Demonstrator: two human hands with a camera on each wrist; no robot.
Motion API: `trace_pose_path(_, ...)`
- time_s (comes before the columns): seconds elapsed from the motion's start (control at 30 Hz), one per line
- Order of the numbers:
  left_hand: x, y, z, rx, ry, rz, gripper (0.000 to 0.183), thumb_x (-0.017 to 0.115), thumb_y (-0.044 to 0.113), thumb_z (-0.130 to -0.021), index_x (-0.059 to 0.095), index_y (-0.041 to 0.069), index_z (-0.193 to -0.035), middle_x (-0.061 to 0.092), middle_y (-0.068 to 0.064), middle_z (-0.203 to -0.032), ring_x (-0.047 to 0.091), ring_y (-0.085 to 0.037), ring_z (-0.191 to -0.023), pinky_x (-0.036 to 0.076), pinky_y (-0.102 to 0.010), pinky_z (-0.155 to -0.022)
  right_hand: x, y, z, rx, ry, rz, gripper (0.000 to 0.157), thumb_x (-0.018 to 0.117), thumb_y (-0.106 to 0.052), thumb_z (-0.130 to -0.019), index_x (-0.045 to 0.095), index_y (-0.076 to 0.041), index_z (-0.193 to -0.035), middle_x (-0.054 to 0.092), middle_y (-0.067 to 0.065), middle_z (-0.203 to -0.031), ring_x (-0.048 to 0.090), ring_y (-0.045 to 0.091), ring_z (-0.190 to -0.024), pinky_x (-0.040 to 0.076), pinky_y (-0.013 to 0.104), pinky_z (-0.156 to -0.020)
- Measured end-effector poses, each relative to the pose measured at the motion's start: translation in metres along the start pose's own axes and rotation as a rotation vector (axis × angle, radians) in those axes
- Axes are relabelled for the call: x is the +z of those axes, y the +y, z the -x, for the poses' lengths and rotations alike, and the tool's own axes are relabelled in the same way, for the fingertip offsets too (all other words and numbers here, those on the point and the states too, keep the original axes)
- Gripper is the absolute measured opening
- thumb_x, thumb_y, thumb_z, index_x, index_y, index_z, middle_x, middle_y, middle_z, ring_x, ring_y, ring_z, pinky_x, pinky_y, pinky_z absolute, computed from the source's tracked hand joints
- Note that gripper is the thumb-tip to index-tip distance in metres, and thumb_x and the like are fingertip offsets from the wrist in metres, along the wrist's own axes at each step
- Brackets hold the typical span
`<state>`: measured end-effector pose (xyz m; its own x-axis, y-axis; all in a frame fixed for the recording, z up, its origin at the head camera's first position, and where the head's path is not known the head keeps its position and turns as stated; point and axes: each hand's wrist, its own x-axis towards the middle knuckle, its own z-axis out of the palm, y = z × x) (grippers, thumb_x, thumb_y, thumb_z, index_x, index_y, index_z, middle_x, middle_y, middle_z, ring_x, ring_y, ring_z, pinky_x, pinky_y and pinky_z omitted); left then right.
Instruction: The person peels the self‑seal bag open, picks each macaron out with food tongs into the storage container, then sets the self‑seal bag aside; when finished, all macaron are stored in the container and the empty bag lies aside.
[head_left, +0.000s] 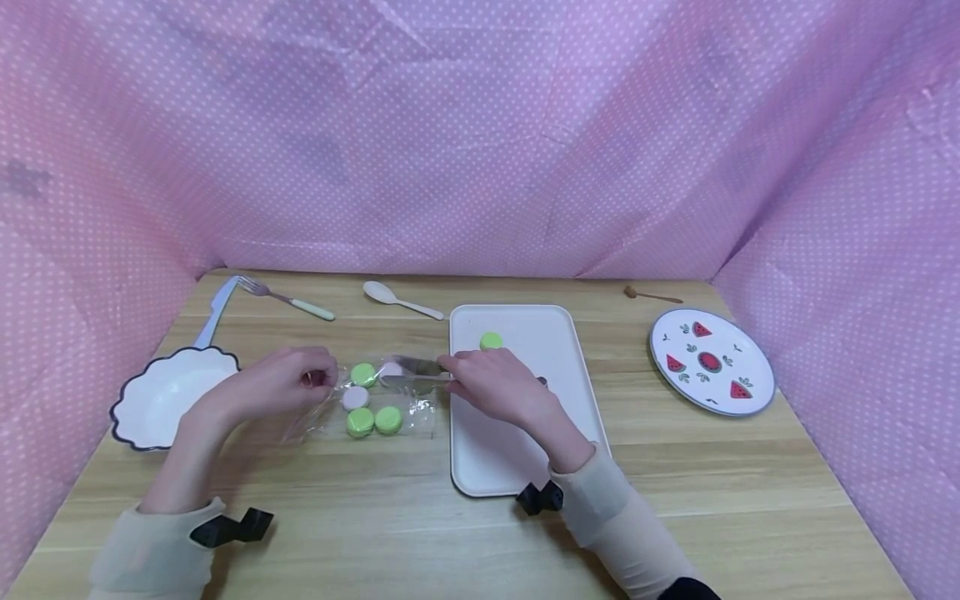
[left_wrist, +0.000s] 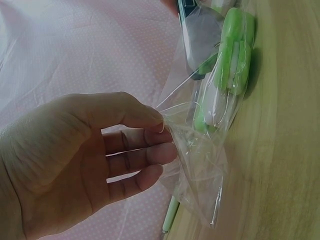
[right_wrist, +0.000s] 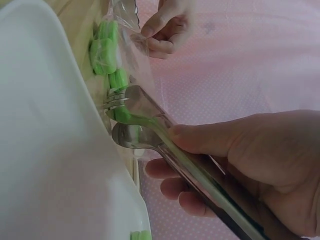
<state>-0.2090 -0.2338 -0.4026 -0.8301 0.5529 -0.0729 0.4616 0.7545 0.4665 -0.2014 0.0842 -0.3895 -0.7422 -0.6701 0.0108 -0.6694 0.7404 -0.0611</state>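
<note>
1. The left hand (head_left: 288,379) is pinching one end of a clear plastic bag (head_left: 416,408) between thumb and fingertips, well to the left of the white tray (head_left: 487,458).
2. The right hand (head_left: 498,383) is holding metal serving tongs (right_wrist: 200,175) above the tray's left side, thumb against one arm and fingers against the other. One jaw is ending in tines, the other in a spoon shape; the two are standing narrowly apart.
3. The bag is lying on the bench (head_left: 337,517) just left of the tray, holding green macarons (head_left: 388,420) and pale pink macarons (head_left: 356,398). A single green macaron (head_left: 491,340) is sitting inside the tray, toward its far end.
4. Judging by this, the person is working at the picking-up step, lining the tongs up with a macaron at the bag's tray-side end. Whether the tips are gripping one cannot be told.
5. The next move is probably calling for a gentle squeeze around one macaron without catching the film, the left hand steadying the bag.
6. A white spoon (head_left: 381,292) is lying beyond the tray's far left corner, a scalloped bowl (head_left: 157,404) is standing far left of the tray, and a watermelon-patterned plate (head_left: 697,396) is resting to its right.
</note>
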Motion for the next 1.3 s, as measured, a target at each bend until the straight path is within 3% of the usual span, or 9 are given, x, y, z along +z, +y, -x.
trace_pose_path(0.33,0.001,0.000,-0.001,0.018,0.004,-0.013,0.014,0.062,0.008,-0.081,0.062,0.022,-0.080,0.053,0.012,-0.076,0.049,-0.007,-0.072,0.042,-0.021,-0.064,-0.005,0.001,0.005,0.000,-0.025,0.006,0.008,0.062,-0.027,-0.089,0.059,-0.021,-0.094,0.060,-0.009,-0.076,0.048,0.008,-0.059,0.038,0.024,-0.050)
trace_pose_path(0.7,0.000,0.001,0.000,0.003,0.001,-0.011,0.011,0.065,0.011,-0.082,0.063,0.021,-0.083,0.056,0.011,-0.079,0.051,-0.008,-0.075,0.044,-0.022,-0.066,-0.002,0.000,0.003,-0.006,-0.022,0.028,0.012,0.061,-0.028,-0.090,0.061,-0.019,-0.098,0.061,-0.008,-0.078,0.050,0.008,-0.060,0.038,0.025,-0.049)
trace_pose_path(0.93,0.000,0.001,-0.001,0.032,0.006,-0.013,0.014,0.064,0.007,-0.081,0.063,0.022,-0.082,0.055,0.011,-0.078,0.049,-0.007,-0.073,0.043,-0.022,-0.065,-0.005,0.002,0.006,-0.015,-0.020,0.029,0.012,0.060,-0.028,-0.091,0.060,-0.019,-0.099,0.061,-0.008,-0.079,0.050,0.008,-0.061,0.039,0.025,-0.050)
trace_pose_path(1.3,0.000,0.000,-0.001,0.042,0.017,-0.021,0.016,0.063,0.005,-0.080,0.063,0.022,-0.081,0.054,0.011,-0.078,0.049,-0.007,-0.074,0.042,-0.021,-0.065,-0.019,0.027,0.035,0.029,0.038,-0.037,0.014,0.062,-0.024,-0.090,0.059,-0.023,-0.103,0.057,-0.012,-0.079,0.048,0.007,-0.062,0.040,0.025,-0.055)
